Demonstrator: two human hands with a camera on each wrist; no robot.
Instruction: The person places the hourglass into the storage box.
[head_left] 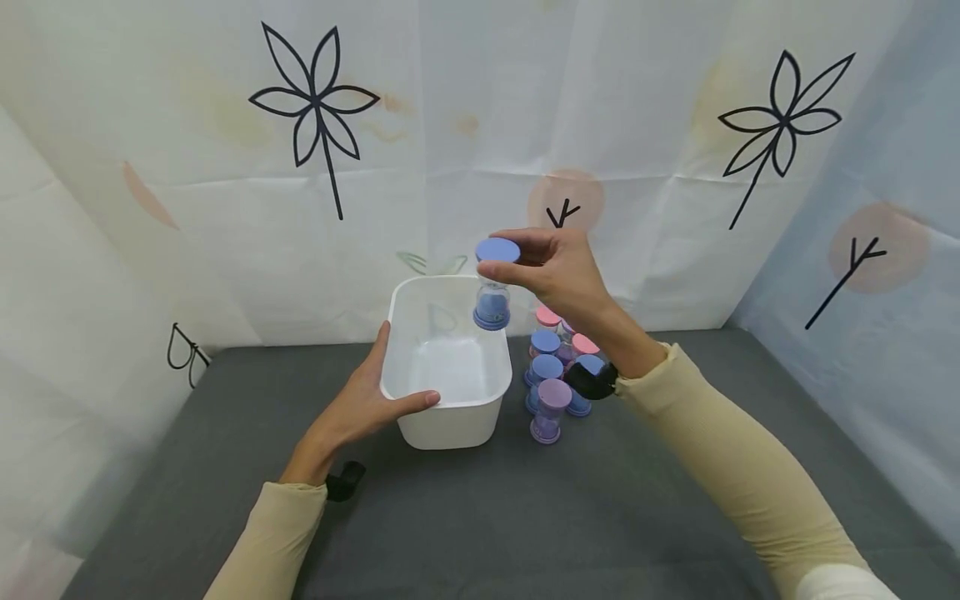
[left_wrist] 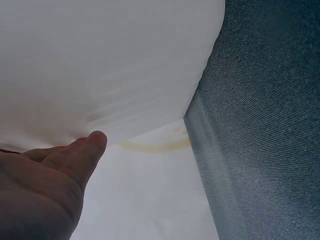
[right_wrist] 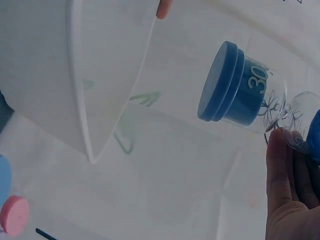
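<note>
My right hand (head_left: 558, 267) grips a blue-capped sand timer (head_left: 492, 307) by its upper end and holds it upright over the right side of a white plastic bin (head_left: 450, 427). Blue sand lies in the timer's lower bulb, and the right wrist view shows "30" printed on the timer (right_wrist: 254, 85). On the bin's left side rests my left hand (head_left: 367, 392), its thumb over the near rim and its fingers along the outer wall. In the left wrist view the fingers of the left hand (left_wrist: 55, 175) lie against the bin wall (left_wrist: 115, 60). The visible inside of the bin holds nothing.
Right of the bin several sand timers stand in a cluster on the grey cloth table (head_left: 570, 517), among them a purple timer (head_left: 551, 410) in front and a pink-capped timer (head_left: 584, 345) behind. A patterned white curtain (head_left: 465, 108) rises behind the table.
</note>
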